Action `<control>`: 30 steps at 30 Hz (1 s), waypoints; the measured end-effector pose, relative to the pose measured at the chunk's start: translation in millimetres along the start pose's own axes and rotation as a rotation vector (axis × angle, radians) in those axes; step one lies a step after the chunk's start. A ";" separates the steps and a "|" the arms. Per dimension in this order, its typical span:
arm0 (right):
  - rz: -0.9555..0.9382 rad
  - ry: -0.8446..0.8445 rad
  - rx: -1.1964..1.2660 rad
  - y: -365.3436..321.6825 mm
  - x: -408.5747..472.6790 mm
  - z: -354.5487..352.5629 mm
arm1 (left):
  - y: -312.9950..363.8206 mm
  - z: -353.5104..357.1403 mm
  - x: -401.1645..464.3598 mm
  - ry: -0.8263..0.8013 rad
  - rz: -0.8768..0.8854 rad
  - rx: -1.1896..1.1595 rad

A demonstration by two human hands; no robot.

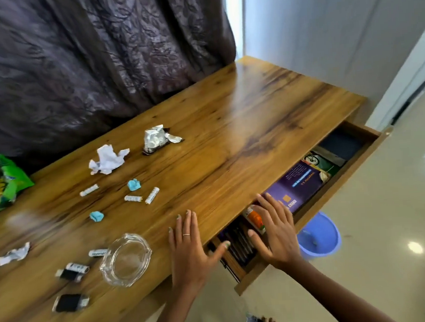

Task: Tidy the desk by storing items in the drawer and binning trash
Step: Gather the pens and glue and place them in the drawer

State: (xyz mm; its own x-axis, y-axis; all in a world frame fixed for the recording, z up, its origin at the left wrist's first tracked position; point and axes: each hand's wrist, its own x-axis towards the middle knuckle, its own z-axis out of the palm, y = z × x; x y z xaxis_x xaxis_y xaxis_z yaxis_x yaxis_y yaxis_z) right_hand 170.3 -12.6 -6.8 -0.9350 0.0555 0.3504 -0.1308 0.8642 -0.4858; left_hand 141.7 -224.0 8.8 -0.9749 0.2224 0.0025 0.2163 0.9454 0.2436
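Note:
The wooden desk [229,135] carries scattered litter: crumpled white paper [108,159], a foil wrapper [156,139], two blue wads [134,184], small white wrappers [152,195], a torn paper scrap [14,254], a green snack bag [1,188], two black spools [72,271] and a glass ashtray [125,259]. The drawer [332,190] under the desk's right side stands open, holding a purple book [295,185], pens [239,243] and an orange tube [255,219]. My left hand [190,246] lies flat on the desk edge. My right hand [275,229] is spread over the drawer's contents, holding nothing.
A blue bucket [320,238] stands on the tiled floor below the drawer. A dark patterned curtain [88,56] hangs behind the desk. A white wall and door frame lie to the right.

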 end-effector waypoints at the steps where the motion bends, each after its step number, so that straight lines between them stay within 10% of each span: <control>1: -0.064 -0.056 -0.031 0.9 5.8 2.9 | 6.0 -0.4 -1.3 -0.021 0.021 0.015; 12: -0.402 -0.649 -0.262 -1.9 66.4 11.8 | 38.2 8.1 2.3 -0.098 -0.003 0.165; 30: -0.475 -0.150 -0.157 3.1 51.2 34.4 | 42.5 28.6 7.3 0.188 -0.008 0.232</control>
State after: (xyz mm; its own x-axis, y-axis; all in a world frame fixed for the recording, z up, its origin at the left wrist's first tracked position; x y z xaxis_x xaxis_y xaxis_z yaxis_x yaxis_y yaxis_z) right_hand 110.6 -24.3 -17.9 -0.8233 -0.4228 0.3787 -0.5113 0.8422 -0.1712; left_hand 145.3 -175.4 -8.6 -0.9645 0.1874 0.1861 0.1936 0.9809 0.0160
